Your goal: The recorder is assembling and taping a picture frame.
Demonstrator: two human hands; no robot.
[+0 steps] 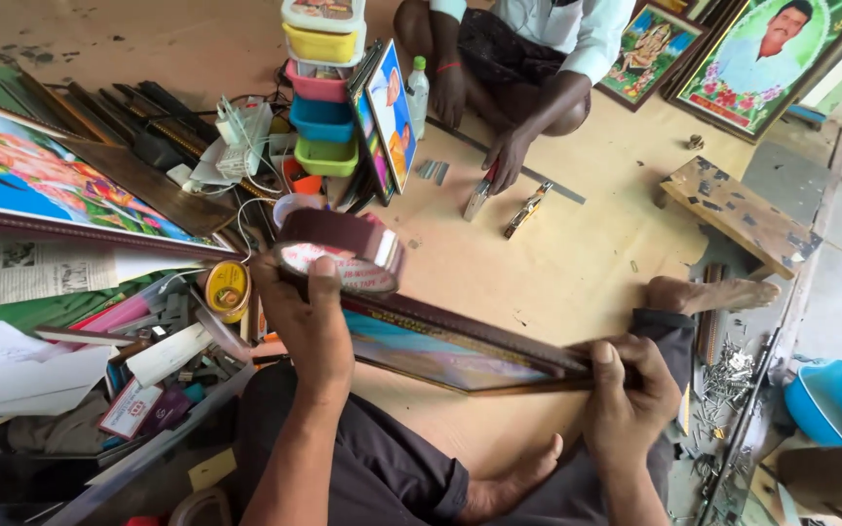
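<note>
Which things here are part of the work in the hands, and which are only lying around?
In use:
left hand
brown tape roll
right hand
picture frame

Lying about:
stacked plastic boxes
yellow tin
loose nails
blue tub
wooden stool

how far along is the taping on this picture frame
Done: the framed picture looks assembled, its moulding around the print. In hand: the left hand holds a brown tape roll at the frame's upper edge, while the right hand presses on the frame's right end. Whether tape already runs between them is unclear. Left: the other edges; the back is hidden, so how much is sealed cannot be told.
</note>
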